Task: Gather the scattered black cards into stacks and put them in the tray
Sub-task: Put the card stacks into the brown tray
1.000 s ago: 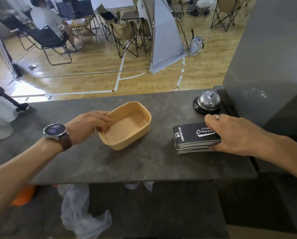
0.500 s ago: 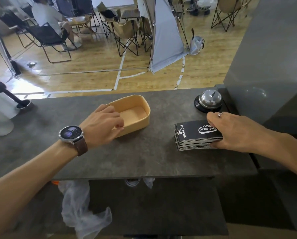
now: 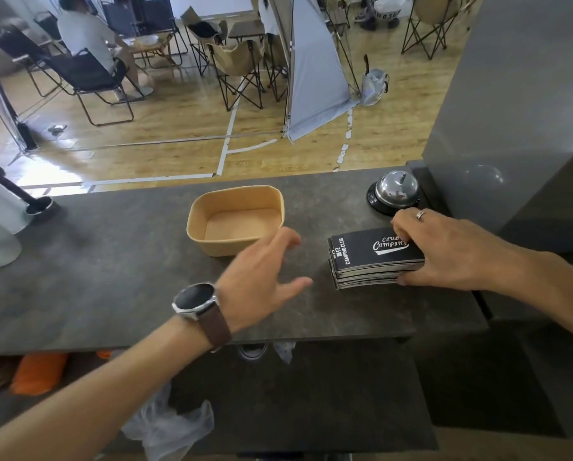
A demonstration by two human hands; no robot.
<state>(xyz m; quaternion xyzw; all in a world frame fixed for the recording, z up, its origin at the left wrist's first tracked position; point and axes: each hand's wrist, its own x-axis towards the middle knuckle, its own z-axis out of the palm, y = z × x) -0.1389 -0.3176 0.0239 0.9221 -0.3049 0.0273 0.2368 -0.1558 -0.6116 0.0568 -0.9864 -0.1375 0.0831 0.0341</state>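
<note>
Since the frame a moment ago our left hand (image 3: 261, 274) has let go of the tray's near rim and swung rightward; it now hovers over the counter with fingers spread and holding nothing, pointing toward three o'clock.

The stack of black cards (image 3: 375, 257) lies flat on the grey counter (image 3: 112, 267), at about three o'clock from the tray, well apart from it. Our right hand (image 3: 451, 251) grips the stack's right end, fingers on the far edge and thumb at the near one. The cards look roughly squared, though the lower ones fan slightly at the left edge.

The tan tray (image 3: 235, 221) sits empty at about twelve o'clock from our left hand, its long side running left to right.

To do this step well, we judge the left hand should meet the free left end of the stack, press the fanned edges flush, then both hands lift it level so no card slides out, and lower it into the tray lengthwise.

A desk bell (image 3: 394, 193) stands just beyond the right hand at twelve o'clock; we should lift clear of it.
</note>
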